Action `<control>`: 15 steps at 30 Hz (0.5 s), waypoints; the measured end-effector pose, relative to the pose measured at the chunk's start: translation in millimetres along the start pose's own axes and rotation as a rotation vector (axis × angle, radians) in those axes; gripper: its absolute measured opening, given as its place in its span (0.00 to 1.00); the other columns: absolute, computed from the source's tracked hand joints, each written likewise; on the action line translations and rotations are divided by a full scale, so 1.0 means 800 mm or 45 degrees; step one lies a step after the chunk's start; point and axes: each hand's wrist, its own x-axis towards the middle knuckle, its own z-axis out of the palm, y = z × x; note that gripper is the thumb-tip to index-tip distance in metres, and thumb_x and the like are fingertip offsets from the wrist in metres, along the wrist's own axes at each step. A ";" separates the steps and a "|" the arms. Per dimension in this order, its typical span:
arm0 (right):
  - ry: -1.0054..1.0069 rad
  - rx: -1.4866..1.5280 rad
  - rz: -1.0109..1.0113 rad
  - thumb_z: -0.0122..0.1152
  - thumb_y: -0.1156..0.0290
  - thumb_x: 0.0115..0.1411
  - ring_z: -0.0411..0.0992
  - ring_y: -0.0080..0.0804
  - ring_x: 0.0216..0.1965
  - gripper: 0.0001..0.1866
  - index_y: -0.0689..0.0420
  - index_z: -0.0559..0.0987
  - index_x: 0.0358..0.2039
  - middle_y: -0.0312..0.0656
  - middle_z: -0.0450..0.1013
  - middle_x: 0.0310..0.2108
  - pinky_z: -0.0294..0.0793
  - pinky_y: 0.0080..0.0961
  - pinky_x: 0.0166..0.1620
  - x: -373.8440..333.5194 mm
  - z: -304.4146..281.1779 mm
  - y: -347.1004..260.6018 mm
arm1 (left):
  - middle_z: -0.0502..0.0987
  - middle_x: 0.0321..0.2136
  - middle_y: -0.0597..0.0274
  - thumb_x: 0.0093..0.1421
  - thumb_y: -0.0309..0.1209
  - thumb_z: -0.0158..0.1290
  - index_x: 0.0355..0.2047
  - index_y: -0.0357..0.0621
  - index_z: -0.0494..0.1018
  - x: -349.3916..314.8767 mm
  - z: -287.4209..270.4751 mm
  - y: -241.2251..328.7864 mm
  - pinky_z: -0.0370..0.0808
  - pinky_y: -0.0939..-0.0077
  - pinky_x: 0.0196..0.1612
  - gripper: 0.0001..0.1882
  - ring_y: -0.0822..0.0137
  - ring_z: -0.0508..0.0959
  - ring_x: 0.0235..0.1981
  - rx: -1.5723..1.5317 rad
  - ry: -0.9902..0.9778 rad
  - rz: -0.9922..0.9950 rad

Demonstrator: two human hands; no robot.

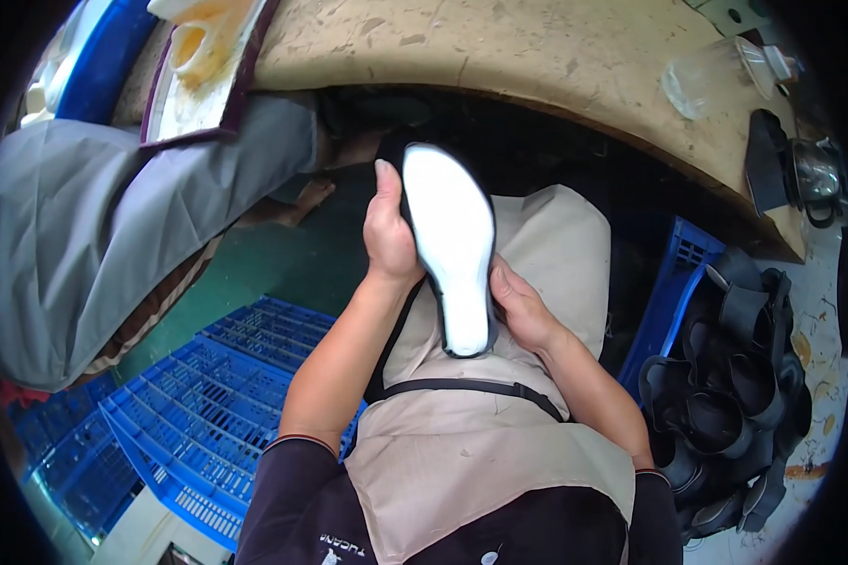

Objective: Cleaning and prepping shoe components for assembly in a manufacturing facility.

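Note:
A shoe piece with a bright white, sole-shaped face and a black rim is held over my lap, toe end away from me, heel end near. My left hand grips its left side by the toe half, thumb pointing up along the edge; the fingers are hidden underneath. On the right side, my right hand is closed on the heel half, its fingers mostly behind the piece. The white face is turned up toward me. What lies under it is out of sight. A beige apron covers my lap.
Ahead curves a worn tan workbench with a clear bottle and a metal cup. Blue crates stand left. Black shoe uppers are piled right. Another person's grey-covered legs and glue-stained tray are at left.

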 end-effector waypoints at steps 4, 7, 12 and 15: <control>-0.079 -0.327 0.123 0.37 0.56 0.76 0.74 0.37 0.46 0.26 0.62 0.65 0.64 0.50 0.73 0.52 0.72 0.35 0.55 0.019 0.017 -0.002 | 0.79 0.30 0.60 0.76 0.52 0.32 0.40 0.37 0.75 0.003 -0.026 -0.007 0.72 0.77 0.32 0.31 0.72 0.77 0.28 0.429 0.240 0.341; -0.097 -0.550 0.213 0.40 0.54 0.75 0.73 0.44 0.51 0.30 0.64 0.62 0.66 0.56 0.70 0.56 0.70 0.37 0.58 0.026 0.028 -0.008 | 0.78 0.28 0.61 0.76 0.53 0.31 0.37 0.37 0.74 -0.006 -0.047 -0.015 0.71 0.78 0.31 0.32 0.73 0.75 0.26 0.621 0.411 0.402; -0.160 -0.884 0.161 0.44 0.52 0.73 0.71 0.53 0.56 0.35 0.66 0.57 0.69 0.63 0.66 0.61 0.67 0.41 0.61 0.017 0.041 -0.018 | 0.77 0.26 0.62 0.76 0.53 0.30 0.34 0.37 0.74 -0.036 -0.029 0.001 0.70 0.79 0.30 0.33 0.74 0.74 0.24 0.712 0.588 0.411; -0.193 -1.108 -0.124 0.44 0.53 0.72 0.70 0.52 0.57 0.36 0.64 0.54 0.71 0.63 0.65 0.61 0.66 0.40 0.61 0.005 0.028 -0.026 | 0.77 0.26 0.62 0.76 0.52 0.30 0.33 0.37 0.74 -0.044 -0.001 0.014 0.70 0.79 0.29 0.33 0.74 0.74 0.24 0.593 0.591 0.366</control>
